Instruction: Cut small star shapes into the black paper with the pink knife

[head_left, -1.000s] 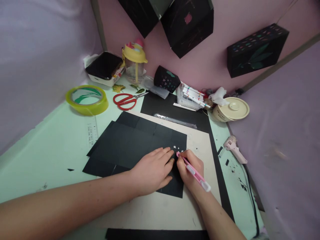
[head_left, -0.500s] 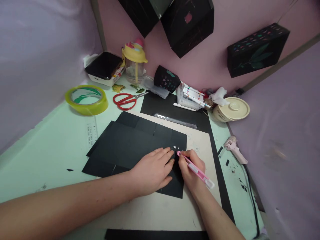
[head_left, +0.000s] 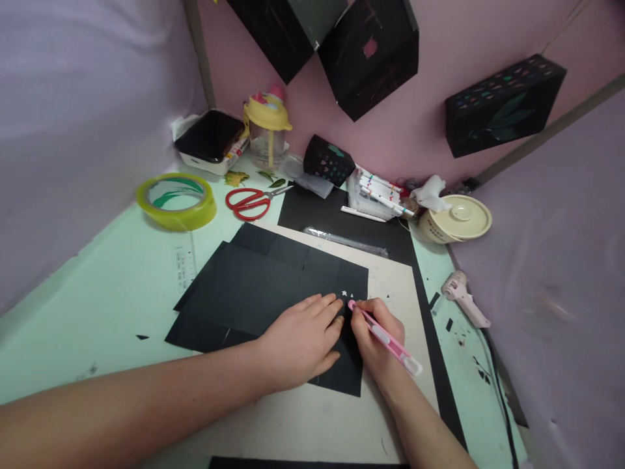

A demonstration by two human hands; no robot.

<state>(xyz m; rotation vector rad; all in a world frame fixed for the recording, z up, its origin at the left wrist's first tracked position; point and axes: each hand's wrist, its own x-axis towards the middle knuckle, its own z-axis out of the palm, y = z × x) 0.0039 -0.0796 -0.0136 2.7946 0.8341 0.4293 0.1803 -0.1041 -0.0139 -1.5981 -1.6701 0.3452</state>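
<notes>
Black paper sheets [head_left: 263, 280], overlapping, lie on a pale board [head_left: 390, 286]. My left hand [head_left: 303, 342] is flat on the black paper with its fingers spread, holding nothing. Just to its right, my right hand [head_left: 378, 332] grips a pink craft knife [head_left: 390, 342] like a pen, its tip end at the paper's right part. The blade itself is too small to make out. A small white star shape [head_left: 344, 293] and a tiny triangle show in the paper just above the fingertips.
Behind the board are red scissors [head_left: 249, 203], yellow-green tape [head_left: 176, 200], a lidded cup [head_left: 267, 130] and a tray of pens [head_left: 378, 195]. At right are a lidded bowl [head_left: 456, 218] and a glue gun [head_left: 465, 299] with a cord. Black boxes [head_left: 505, 104] hang above.
The whole view has shifted slightly, so things appear a little lower and to the right. Both hands keep nearly the same place on the paper, the knife still held.
</notes>
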